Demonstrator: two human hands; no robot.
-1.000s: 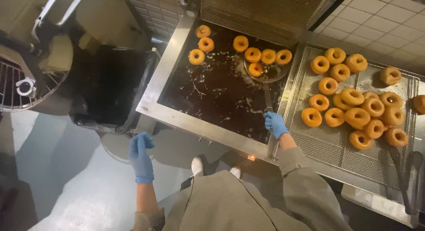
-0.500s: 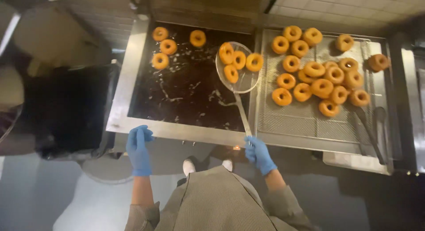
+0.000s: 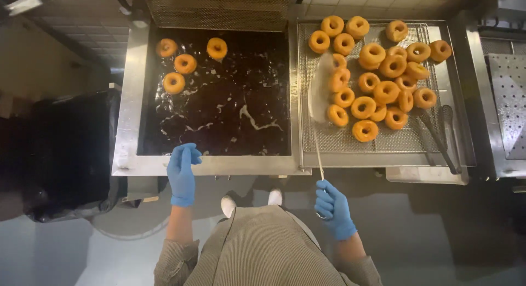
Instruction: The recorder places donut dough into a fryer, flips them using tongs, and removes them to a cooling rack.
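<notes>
Right hand (image 3: 333, 208) grips skimmer (image 3: 319, 94) over doughnut tray (image 3: 339, 143); left hand (image 3: 182, 172) on fryer rim (image 3: 246, 165).

No packages, labels, signs, screens.

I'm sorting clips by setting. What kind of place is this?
Most likely a commercial doughnut kitchen. A steel fryer holds dark oil with doughnuts floating in it, a mesh draining rack is piled with fried ones, and the gloved right hand holds a long-handled skimmer.
</notes>
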